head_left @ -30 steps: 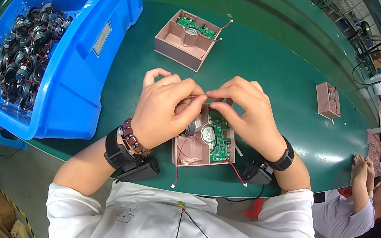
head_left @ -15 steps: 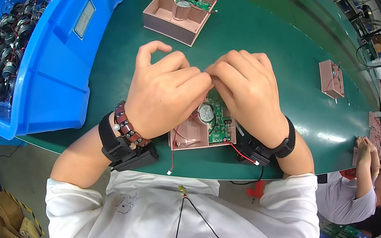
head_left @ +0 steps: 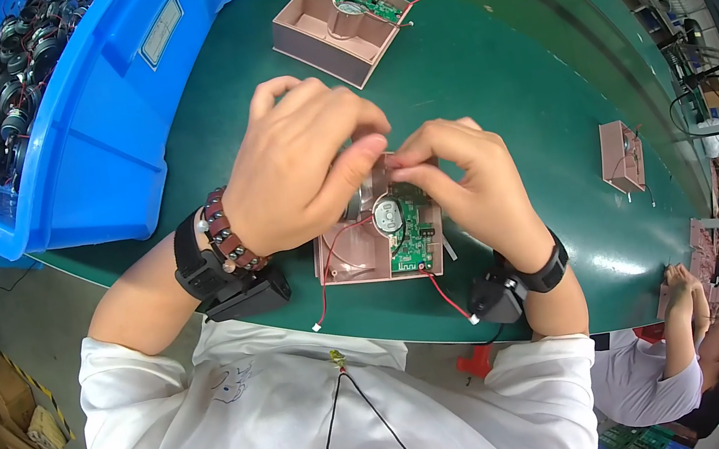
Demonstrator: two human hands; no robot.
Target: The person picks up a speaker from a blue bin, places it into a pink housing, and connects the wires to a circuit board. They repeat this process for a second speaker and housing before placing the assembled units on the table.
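A pink open box (head_left: 352, 267) lies on the table below my hands. Inside it are a green circuit board (head_left: 417, 236) and a round silver part (head_left: 387, 216) with thin red wires. My left hand (head_left: 297, 163) is over the box's far left part, its fingers curled and the thumb close to the index finger; what they hold, if anything, is hidden. Thumb and index finger of my right hand (head_left: 464, 164) pinch together above the box's far edge. Whatever sits in that pinch is too small to make out. Both hands hide the far part of the box.
A blue bin (head_left: 94, 145) full of round black parts with wires (head_left: 11, 102) stands at the left. Two similar pink boxes are on the green table, one at the back (head_left: 349, 45) and one at the right (head_left: 620, 154). Another person (head_left: 676, 352) sits at the lower right.
My fingertips have parted slightly. The left hand has turned so its thumb shows, and the right has come lower with its pinch in view. More of the box's inside is visible.
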